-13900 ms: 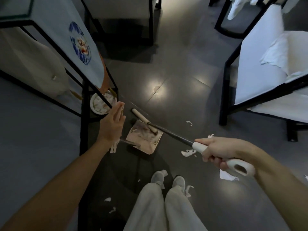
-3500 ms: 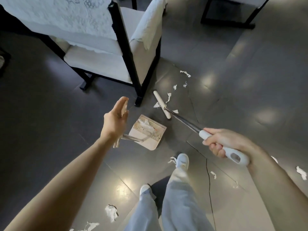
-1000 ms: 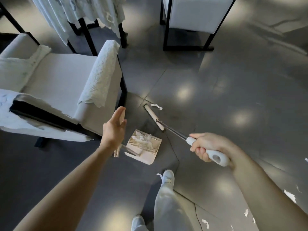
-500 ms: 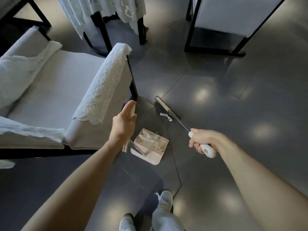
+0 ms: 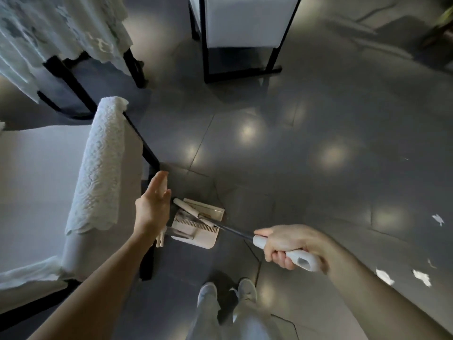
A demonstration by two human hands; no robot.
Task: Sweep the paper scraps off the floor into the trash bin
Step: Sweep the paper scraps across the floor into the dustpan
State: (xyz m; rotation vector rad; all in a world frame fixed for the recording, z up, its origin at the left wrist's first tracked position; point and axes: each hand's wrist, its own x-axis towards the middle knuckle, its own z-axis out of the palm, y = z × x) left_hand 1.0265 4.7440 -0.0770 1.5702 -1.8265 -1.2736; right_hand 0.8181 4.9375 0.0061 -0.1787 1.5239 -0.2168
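The right hand grips the broom handle, its head resting in the dustpan. The left hand covers the dustpan's handle, grip hidden. Paper scraps lie on the floor at right

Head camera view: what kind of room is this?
Likely an indoor lounge or sitting room: a black-framed armchair with white cushions, a table draped in lace cloth, and a glossy tiled floor.
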